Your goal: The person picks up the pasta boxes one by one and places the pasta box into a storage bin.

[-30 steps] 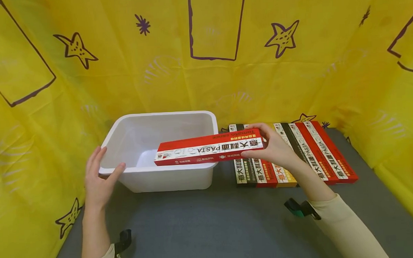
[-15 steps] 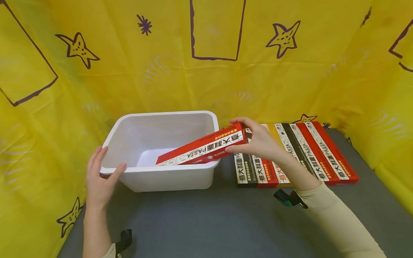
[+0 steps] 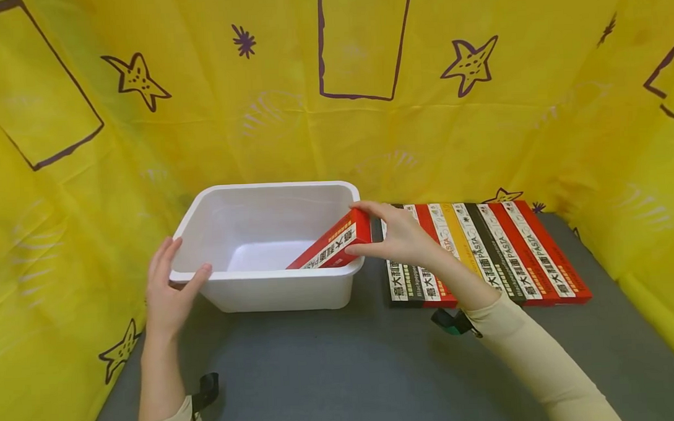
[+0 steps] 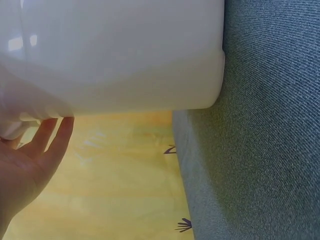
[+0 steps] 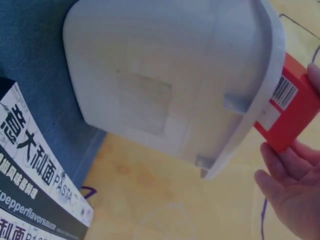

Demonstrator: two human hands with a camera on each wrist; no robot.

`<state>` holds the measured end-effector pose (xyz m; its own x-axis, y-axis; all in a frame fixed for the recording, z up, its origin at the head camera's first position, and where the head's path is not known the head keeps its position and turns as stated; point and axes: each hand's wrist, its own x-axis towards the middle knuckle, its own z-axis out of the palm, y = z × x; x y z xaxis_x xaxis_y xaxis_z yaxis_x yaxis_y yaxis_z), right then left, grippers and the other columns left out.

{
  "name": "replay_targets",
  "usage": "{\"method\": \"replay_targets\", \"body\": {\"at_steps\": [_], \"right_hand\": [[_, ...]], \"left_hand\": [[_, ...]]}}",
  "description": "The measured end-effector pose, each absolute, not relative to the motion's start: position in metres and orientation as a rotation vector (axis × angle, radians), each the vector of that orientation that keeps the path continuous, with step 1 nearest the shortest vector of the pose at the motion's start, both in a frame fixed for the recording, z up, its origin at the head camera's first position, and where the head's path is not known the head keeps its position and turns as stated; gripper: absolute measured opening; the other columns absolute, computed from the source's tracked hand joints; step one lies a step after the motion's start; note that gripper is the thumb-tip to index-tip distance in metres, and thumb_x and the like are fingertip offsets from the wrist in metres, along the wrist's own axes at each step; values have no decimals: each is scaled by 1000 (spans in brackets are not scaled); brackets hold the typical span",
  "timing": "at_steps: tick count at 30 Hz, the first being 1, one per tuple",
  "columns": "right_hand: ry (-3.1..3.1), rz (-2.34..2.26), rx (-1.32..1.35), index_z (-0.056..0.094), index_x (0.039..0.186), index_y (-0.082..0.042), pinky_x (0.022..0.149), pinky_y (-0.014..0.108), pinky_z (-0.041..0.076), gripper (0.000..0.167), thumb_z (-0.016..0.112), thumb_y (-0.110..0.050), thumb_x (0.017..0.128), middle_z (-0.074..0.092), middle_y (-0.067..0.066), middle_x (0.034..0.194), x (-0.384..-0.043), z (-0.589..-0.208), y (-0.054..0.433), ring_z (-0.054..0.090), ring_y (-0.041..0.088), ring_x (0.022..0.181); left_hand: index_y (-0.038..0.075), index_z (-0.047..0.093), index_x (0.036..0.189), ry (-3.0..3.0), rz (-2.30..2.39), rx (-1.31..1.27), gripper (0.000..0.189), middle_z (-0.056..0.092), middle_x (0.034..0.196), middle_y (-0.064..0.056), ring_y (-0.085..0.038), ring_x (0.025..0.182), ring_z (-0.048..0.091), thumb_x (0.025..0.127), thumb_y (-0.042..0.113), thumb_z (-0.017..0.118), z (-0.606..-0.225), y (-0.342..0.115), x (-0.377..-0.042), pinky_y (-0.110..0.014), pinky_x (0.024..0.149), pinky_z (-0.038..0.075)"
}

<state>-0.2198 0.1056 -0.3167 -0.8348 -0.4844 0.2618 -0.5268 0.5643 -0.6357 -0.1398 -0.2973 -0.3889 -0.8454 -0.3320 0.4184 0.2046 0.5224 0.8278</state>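
Observation:
In the head view a white plastic tub (image 3: 278, 293) stands on the table. My left hand (image 3: 169, 290) holds its left rim, thumb over the edge and fingers along the outer wall; the left wrist view has these fingers (image 4: 59, 140) against the tub. My right hand (image 3: 402, 236) pinches the end of a red pasta box (image 3: 327, 245) between thumb and fingers. The box slants down into the tub near its right side, and the front wall hides its low end. From the right wrist view, the box's barcoded end (image 5: 286, 95) sticks out above the rim.
Several pasta boxes (image 3: 506, 254) in red, black and yellow lie side by side on the grey tabletop (image 3: 320, 372), right of the tub. Yellow patterned cloth (image 3: 290, 138) hangs behind the table and at both sides.
My right hand has moved left and tipped the red pasta box from nearly level to steeply slanted, its far end sinking into the tub. The left hand has stayed on the rim.

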Motion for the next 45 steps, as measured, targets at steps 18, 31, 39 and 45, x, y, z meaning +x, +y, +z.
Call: {"method": "replay_targets", "body": {"at_steps": [18,31,39,45], "right_hand": [[-2599,1026,1212,53,140,-6,101,44,40,62,72,-33,87,58,8,135,-224,-327,89,50,24,123],[-2516,1116,1156,59,134,-13,103,41,39,47,69,-26,91,59,-1,133,-219,-333,102,51,16,124],[-2585,1200,1030,56,137,-16,104,47,37,50,68,-31,92,55,-4,138,-210,-341,124,46,17,129],[-2608,1262,928,54,139,-20,104,49,37,52,69,-32,91,55,-5,137,-205,-355,144,46,17,131]], "left_hand": [[17,47,146,-2232,-1338,136,70,32,155,4,-21,142,25,82,18,75,-390,-294,-144,-50,114,19],[20,47,146,-2247,-1318,165,68,32,154,8,-17,141,27,84,21,74,-389,-294,-145,-52,112,24],[21,46,147,-2234,-1350,178,70,31,155,5,-19,142,25,83,20,74,-388,-293,-143,-48,113,21],[22,46,147,-2234,-1345,194,68,31,154,7,-17,142,25,84,22,73,-390,-293,-143,-50,113,19]]}}
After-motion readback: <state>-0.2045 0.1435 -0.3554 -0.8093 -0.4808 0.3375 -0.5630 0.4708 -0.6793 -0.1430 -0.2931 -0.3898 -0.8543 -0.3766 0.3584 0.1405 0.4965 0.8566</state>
